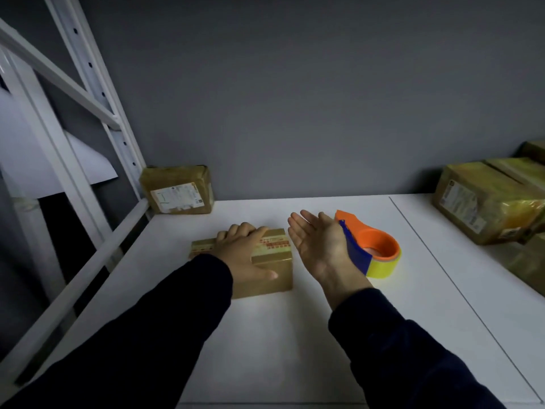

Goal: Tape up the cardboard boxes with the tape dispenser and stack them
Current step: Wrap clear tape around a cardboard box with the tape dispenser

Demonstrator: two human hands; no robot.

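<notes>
A small cardboard box [272, 261] with red print on its top lies on the white table [265, 343]. My left hand [241, 249] rests flat on top of it, fingers spread over the far edge. My right hand [318, 240] hovers just right of the box, palm turned toward it, fingers straight, holding nothing. Right behind that hand lies the tape dispenser [374, 249], orange and blue, with a roll of yellow tape.
A taped box [178, 190] with a shipping label stands at the back left against the grey wall. Larger taped boxes [489, 199] sit at the right edge. A white metal shelf frame [97, 119] rises on the left.
</notes>
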